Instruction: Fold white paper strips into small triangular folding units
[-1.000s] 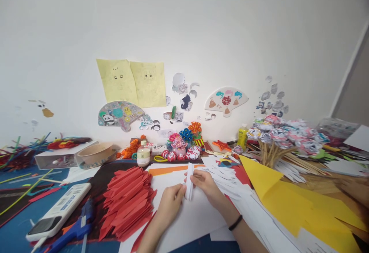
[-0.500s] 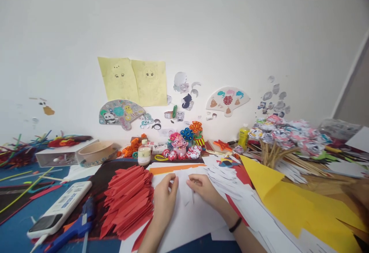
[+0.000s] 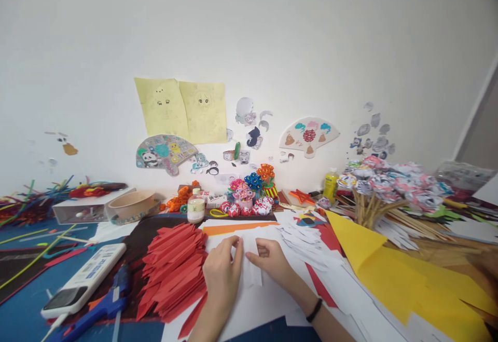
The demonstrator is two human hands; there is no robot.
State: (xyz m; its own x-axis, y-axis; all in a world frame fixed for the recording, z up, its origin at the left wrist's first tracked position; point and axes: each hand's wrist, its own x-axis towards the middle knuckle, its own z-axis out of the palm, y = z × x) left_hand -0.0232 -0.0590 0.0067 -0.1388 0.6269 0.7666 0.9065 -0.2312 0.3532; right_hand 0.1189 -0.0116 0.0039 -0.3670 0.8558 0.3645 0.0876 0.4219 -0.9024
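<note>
- Judging by the pile of folded red paper pieces (image 3: 174, 272) to the left and the loose white strips (image 3: 301, 243) to the right, a good many pieces look done.
- The white paper piece (image 3: 254, 275) lies between the hands, over a large white sheet (image 3: 260, 308) on the worktop (image 3: 276, 330); its lower end shows a fold or edge, so it seems unfinished.
- Left hand (image 3: 221, 267): curled, thumb and forefinger nearly meeting at the piece's upper left.
- Right hand (image 3: 270, 259): half curled, thumb pointing inward at its right edge.
- Whether either truly grips the paper, I cannot tell.
</note>
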